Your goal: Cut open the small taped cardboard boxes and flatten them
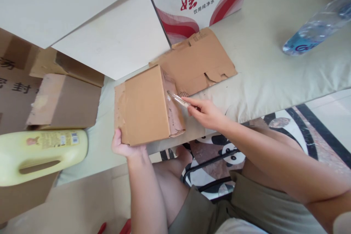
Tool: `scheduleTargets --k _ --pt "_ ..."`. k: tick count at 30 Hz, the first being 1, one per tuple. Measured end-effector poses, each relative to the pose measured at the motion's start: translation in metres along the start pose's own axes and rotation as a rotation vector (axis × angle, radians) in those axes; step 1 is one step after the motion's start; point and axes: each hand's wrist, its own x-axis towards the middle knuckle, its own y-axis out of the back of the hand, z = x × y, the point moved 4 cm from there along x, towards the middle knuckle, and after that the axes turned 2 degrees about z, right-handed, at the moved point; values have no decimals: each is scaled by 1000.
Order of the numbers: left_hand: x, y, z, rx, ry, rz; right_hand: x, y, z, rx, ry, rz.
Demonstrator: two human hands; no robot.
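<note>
A small brown cardboard box rests at the near edge of a pale green mat. My left hand grips the box's near bottom corner from below, fingers hidden under it. My right hand is closed in a pinch on a strip of clear tape that peels off the box's torn right side. A flattened piece of brown cardboard lies just behind the box.
A red-and-white water carton stands at the back. A clear water bottle lies at the right. Brown boxes and a yellow jug sit at the left. White boards lean at the back left. A panda-print cushion lies below.
</note>
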Motion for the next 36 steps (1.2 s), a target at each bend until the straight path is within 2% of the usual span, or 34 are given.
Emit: scheduleTargets --k 2,5,11,15,19,23,28,32,34,36 --pt "-3 -2 -1 -19 -19 40 -1 -3 -1 52 -34 -29" --pt "-7 -3 -4 -38 -33 70 -2 -5 -3 9 -29 -3" --pt "-3 1 -4 29 -21 40 -2 -4 -5 93 -25 -52" --pt "-4 0 -3 -1 -2 36 -2 1 -9 -27 -14 -47" --pt "-5 -1 -3 -68 17 95 -2 0 -6 65 -73 -131" --pt "-2 0 -2 -64 17 59 1 7 -5 -14 -22 -101" --pt "0 6 -5 -24 10 86 -1 2 -7 148 -41 -267" --pt "1 1 -11 26 23 12 -12 -12 -21 6 147 -370" --pt "4 3 -11 33 2 -8 -14 -12 -22 -18 154 -321" --pt "9 10 -9 32 -23 38 -13 -5 -18 21 92 -214"
